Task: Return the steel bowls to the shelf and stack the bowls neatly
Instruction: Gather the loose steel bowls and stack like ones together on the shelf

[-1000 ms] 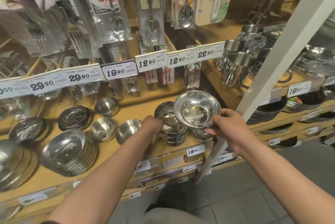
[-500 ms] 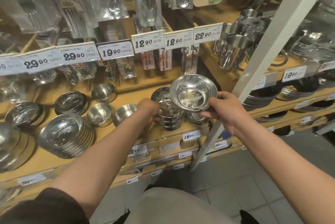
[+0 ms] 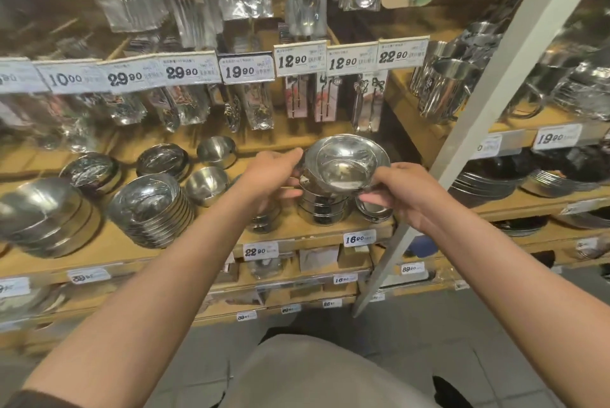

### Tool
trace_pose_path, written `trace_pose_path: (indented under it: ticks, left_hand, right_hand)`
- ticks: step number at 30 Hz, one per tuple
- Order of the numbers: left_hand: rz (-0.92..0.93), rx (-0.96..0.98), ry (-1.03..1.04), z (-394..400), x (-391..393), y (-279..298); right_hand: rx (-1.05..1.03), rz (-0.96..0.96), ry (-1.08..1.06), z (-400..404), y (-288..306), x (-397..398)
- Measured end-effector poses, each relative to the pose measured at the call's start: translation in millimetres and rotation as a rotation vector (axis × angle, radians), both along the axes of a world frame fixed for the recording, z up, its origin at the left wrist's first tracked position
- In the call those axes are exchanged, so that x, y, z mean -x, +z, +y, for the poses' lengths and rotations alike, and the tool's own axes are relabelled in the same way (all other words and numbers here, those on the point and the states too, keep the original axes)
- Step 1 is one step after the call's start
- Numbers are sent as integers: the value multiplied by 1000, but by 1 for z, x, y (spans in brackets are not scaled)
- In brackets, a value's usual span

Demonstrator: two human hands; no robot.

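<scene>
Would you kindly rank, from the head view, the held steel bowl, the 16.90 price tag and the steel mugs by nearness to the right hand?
1. Shallow round steel bowl: pinched at its rim by the right hand.
2. White 16.90 price tag: on the shelf edge, below the hand and slightly left.
3. Shiny steel mugs: on the upper shelf, above the hand.

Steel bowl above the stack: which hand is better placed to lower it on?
Right, probably. The right hand pinches the steel bowl by its near rim, directly over the stack. The left hand touches the bowl's far-left edge and the stack's side, better suited to steadying.
</scene>
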State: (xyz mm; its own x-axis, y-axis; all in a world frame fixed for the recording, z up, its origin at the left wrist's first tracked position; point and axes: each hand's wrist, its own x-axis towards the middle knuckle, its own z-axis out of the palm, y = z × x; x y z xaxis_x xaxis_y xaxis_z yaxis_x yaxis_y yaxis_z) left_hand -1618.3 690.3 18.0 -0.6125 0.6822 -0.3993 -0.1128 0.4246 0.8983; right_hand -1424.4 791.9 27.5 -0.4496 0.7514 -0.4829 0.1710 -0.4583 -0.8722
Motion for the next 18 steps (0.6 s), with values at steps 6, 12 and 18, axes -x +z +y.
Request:
trace_pose_path:
  ticks: [6,12,18]
  left_hand:
    - [-112,-60,-33,-46,2,25]
    - [-60,-27,109,-95,30,29]
    - [-120,-77,230,-155,63,36]
  right_hand:
    - [14,17,119,-26,23,29]
    - [44,7,279,-53,33,60]
    - [-5,-41,409,-82,35,114]
